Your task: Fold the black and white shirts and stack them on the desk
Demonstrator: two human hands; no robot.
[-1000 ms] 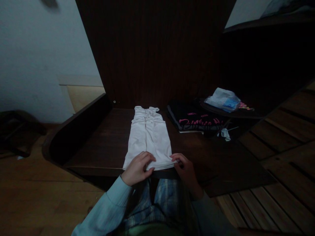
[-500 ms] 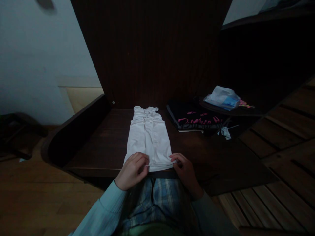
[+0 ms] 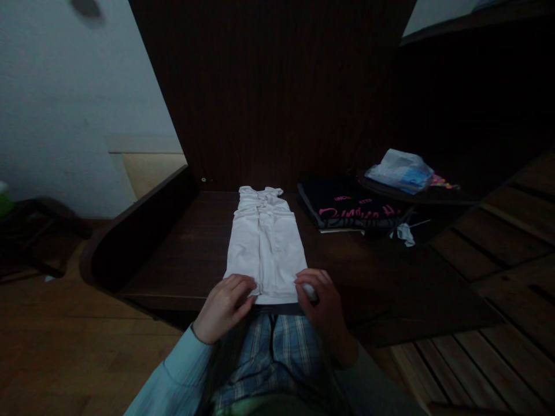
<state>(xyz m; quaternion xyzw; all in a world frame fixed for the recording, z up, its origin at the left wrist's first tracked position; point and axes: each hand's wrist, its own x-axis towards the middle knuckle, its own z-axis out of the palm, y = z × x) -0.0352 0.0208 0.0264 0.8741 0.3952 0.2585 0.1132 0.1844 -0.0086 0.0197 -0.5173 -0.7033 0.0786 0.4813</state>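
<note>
Since one second earlier, the bare left hand (image 3: 224, 307) is sitting farther left along the near hem of the white, ruffle-topped fabric garment (image 3: 277, 248), and the bare right hand (image 3: 324, 306) is reaching slightly farther inward over the right near corner. The garment is lying on the dark brown wooden bench (image 3: 177, 251), its hem meeting the front edge.

Grip status: the right thumb and index finger are pinching the right corner; the left thumb and fingers are curling at the hem, and whether they are pressing together on cloth cannot be told.

Progress, by judgement: the lower panel is lying largely flat and narrow; gathers are remaining across the upper section, a crease is running down the middle, and the hem is not yet being released.

Orientation: the long axis is running away from the person, leaning slightly left; the ruffled end is pointing toward the dark brown upright wooden panel (image 3: 277, 92).
</note>
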